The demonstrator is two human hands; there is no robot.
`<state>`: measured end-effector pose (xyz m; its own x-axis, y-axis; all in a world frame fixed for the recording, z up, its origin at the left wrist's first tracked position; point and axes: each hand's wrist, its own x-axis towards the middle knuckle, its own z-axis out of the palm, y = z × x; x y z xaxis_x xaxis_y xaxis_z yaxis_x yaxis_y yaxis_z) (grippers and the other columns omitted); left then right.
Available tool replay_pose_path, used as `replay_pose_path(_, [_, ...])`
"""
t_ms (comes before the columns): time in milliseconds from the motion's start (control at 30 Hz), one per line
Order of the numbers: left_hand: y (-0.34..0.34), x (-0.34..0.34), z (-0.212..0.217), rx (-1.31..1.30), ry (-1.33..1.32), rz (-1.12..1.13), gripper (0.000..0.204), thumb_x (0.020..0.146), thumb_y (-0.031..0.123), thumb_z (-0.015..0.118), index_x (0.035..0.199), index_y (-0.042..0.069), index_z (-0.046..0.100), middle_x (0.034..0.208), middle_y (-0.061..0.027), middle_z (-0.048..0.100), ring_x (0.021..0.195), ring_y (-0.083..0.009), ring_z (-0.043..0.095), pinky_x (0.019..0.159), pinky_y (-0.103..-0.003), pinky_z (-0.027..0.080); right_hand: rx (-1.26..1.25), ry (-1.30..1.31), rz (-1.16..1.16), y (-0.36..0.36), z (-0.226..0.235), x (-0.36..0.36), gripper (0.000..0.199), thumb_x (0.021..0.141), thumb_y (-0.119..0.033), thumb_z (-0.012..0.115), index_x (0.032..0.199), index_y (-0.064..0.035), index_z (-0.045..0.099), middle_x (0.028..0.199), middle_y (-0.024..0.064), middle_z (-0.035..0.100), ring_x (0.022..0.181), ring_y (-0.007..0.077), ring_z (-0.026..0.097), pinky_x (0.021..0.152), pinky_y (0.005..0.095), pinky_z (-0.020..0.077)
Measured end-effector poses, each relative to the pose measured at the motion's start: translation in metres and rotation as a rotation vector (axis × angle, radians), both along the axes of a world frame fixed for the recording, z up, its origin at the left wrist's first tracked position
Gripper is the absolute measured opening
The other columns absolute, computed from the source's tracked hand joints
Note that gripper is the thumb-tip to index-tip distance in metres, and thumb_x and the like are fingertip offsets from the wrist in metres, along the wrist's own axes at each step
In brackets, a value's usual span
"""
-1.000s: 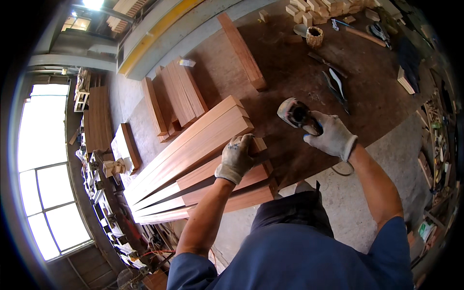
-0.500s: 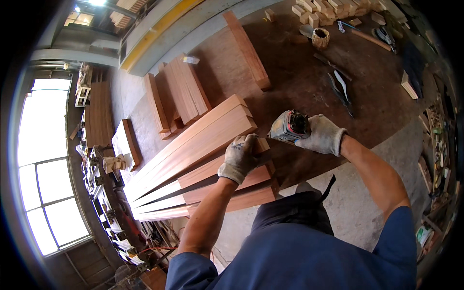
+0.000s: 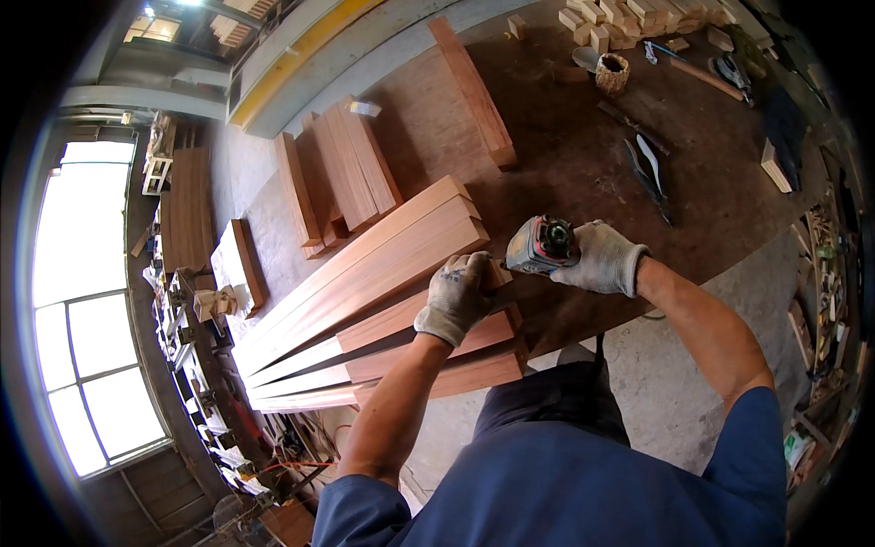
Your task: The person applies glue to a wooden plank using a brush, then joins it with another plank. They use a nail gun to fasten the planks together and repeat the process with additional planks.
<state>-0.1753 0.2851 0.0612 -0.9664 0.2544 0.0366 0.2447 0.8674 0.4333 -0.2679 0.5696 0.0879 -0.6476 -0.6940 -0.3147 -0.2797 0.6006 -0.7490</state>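
Note:
My left hand [image 3: 456,301], in a white work glove, is closed over the near end of a reddish-brown wooden beam [image 3: 387,322]. In my right hand [image 3: 600,259], also gloved, is a hand-held power tool [image 3: 530,248] with a blocky grey body and a round black-and-red end. Its exact kind does not show. The tool sits just right of the gripped beam's end, and whether the two touch is hidden. Beyond my left hand lie longer beams [image 3: 410,251], fanned side by side, and another beam [image 3: 456,369] lies nearer my body.
On the brown work surface [image 3: 583,137] farther off lie a single beam [image 3: 474,96], a beam stack [image 3: 351,159], pliers-like tools [image 3: 649,173], a round rough pot [image 3: 612,75] and a hammer-like handle [image 3: 706,79]. Wood blocks [image 3: 629,18] are piled at the far right.
The power tool and my right hand have shifted slightly left, toward the beam end. The tool has tilted, showing its round end more fully. My left hand keeps its hold.

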Motion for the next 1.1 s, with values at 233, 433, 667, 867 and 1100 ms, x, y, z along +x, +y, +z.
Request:
replay_pose_path(233, [0.0,0.001,0.0,-0.043,-0.126,0.026,0.069,0.077,0.048,0.09,0.126,0.006,0.065,0.115,-0.019,0.073,0.112,-0.0397,0.068,0.094,-0.05,0.057,0.034,-0.005,0.012,-0.001,0.006,-0.003,0.033,0.089,-0.035,0.074,0.111,-0.0102,0.077,0.106,0.0191,0.078,0.105,0.0376,0.075,0.095,0.0459,0.0588])
replay_pose_path(433, [0.0,0.0,-0.003,-0.02,-0.007,0.002,0.064,0.076,0.043,0.093,0.121,0.008,0.064,0.105,-0.0198,0.074,0.099,-0.0428,0.072,0.089,-0.05,0.059,0.037,-0.031,0.0,-0.002,0.008,-0.003,0.034,0.089,-0.035,0.074,0.112,-0.0103,0.077,0.106,0.019,0.079,0.105,0.0377,0.075,0.096,0.0458,0.0588])
replay_pose_path(667, [0.003,-0.001,0.005,-0.026,-0.041,0.01,0.063,0.076,0.041,0.094,0.12,0.007,0.065,0.105,-0.0199,0.074,0.1,-0.0426,0.072,0.089,-0.049,0.059,0.028,-0.025,-0.016,0.001,0.014,-0.002,0.033,0.088,-0.034,0.075,0.112,-0.0114,0.078,0.106,0.0186,0.079,0.104,0.0372,0.075,0.095,0.0451,0.0591])
replay_pose_path(867, [0.003,-0.002,0.004,-0.017,-0.036,0.007,0.06,0.076,0.039,0.093,0.119,0.006,0.065,0.104,-0.0202,0.074,0.099,-0.0431,0.071,0.088,-0.05,0.059,0.002,-0.067,-0.019,0.006,0.014,0.003,0.033,0.088,-0.033,0.076,0.114,-0.0121,0.078,0.108,0.019,0.079,0.106,0.037,0.075,0.094,0.0453,0.0591])
replay_pose_path(1100, [0.001,-0.001,-0.001,-0.016,-0.016,0.011,0.054,0.078,0.033,0.091,0.118,0.006,0.064,0.105,-0.0205,0.074,0.099,-0.043,0.071,0.088,-0.05,0.059,0.028,0.002,0.004,0.005,0.011,0.005,0.033,0.088,-0.033,0.075,0.114,-0.0124,0.079,0.109,0.0191,0.079,0.106,0.0372,0.075,0.095,0.0457,0.059])
